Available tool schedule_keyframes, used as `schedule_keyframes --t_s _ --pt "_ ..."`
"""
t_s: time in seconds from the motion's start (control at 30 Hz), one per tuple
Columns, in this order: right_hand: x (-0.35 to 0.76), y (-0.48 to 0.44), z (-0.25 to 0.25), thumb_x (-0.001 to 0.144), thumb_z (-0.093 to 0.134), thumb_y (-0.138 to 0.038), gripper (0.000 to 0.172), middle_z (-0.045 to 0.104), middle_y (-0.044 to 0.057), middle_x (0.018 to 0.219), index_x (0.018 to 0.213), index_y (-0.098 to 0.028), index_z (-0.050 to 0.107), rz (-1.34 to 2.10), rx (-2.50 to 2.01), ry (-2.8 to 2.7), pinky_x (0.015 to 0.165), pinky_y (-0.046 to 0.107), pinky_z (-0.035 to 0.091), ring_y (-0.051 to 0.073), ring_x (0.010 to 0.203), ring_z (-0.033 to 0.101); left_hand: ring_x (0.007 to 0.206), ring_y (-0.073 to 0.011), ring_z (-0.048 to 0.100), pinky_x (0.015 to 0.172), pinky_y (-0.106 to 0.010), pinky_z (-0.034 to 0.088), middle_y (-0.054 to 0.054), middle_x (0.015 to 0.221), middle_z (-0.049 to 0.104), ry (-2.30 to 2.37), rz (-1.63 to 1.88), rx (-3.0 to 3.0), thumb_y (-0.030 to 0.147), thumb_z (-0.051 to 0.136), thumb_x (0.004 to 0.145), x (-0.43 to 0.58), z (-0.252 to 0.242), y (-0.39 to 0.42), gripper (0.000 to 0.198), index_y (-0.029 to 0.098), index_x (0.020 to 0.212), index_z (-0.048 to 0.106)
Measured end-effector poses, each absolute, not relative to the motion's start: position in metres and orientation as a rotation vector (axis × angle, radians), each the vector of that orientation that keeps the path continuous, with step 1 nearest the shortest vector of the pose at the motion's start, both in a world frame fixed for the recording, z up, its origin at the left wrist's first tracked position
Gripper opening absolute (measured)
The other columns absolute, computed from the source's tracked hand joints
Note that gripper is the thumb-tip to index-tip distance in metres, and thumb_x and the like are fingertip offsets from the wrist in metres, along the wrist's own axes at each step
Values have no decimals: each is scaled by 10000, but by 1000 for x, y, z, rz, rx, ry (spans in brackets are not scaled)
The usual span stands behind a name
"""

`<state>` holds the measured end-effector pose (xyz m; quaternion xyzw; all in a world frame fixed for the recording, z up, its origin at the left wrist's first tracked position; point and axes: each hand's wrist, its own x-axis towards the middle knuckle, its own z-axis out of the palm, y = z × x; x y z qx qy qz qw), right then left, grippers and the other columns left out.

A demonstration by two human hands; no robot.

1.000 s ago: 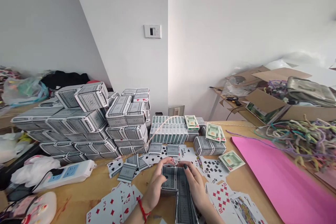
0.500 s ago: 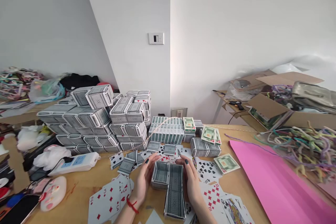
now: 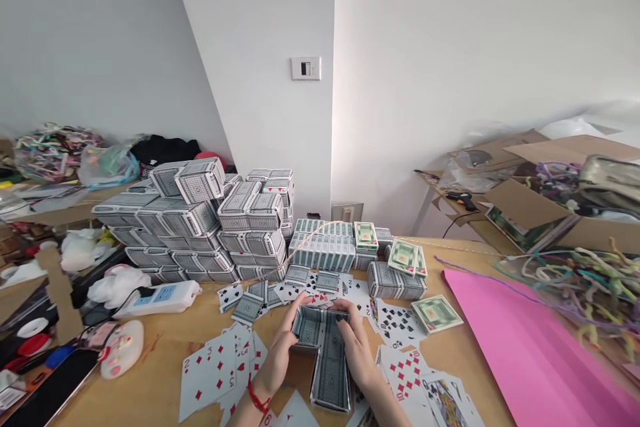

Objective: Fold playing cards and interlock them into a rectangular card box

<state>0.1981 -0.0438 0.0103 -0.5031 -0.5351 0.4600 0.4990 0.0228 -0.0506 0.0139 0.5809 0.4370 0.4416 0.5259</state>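
An L-shaped open box made of playing cards (image 3: 330, 363), grey-patterned backs showing inside, sits in front of me between both hands. My left hand (image 3: 281, 350), a red string bracelet at its wrist, is closed round the box's left compartment. Against the far right side, my right hand (image 3: 356, 341) grips the wall with its thumb bent over the rim. Loose face-up cards (image 3: 207, 370) lie to the left, and more cards (image 3: 404, 373) spread on the right. Behind the box are face-down cards (image 3: 249, 307) mixed with face-up ones.
Stacked card-covered blocks (image 3: 200, 220) rise at the back left. Green card packs (image 3: 437, 313) lie on the right, near a pink sheet (image 3: 505, 340). A white power strip (image 3: 163, 298) and a phone (image 3: 55, 390) are on the left. Pipe cleaners (image 3: 600, 307) pile up far right.
My fingers have closed in on the box; the right thumb now bends over its rim. The whole view has shifted slightly, with the surroundings appearing further right.
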Motion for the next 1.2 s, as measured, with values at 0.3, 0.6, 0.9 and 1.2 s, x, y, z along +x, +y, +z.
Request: schedule_keyframes --t_s 0.3,0.6,0.9,1.2 --pt "202 -45 9 826 394 -401 292 618 39 1011 1020 -239 540 1130 -1231 -1291 848 295 437 197 957 562 1311 -248 218 1059 -409 241 16 1397 344 1054 997 1366 179 310 738 21 11 -53 630 267 1361 272" --pt "227 -31 -19 791 438 -419 318 641 96 932 952 -190 588 649 -1506 -1294 739 356 476 246 842 598 908 -227 553 775 -336 460 -56 1183 547 1092 1096 1278 165 378 699 14 19 -53 562 229 1252 452" --pt "233 -21 -33 728 530 -418 581 622 104 1017 1253 -181 448 229 -1863 -1612 782 394 444 299 946 545 906 -227 566 827 -340 436 -72 961 628 958 1133 1266 227 398 722 15 20 -55 419 172 1098 574" --pt "233 -25 -22 805 436 -443 415 675 90 761 1102 -190 577 172 -1925 -1759 632 322 449 251 690 629 990 -261 526 876 -398 406 -94 1011 590 1678 1458 1397 298 438 778 3 15 -45 307 204 1051 541"
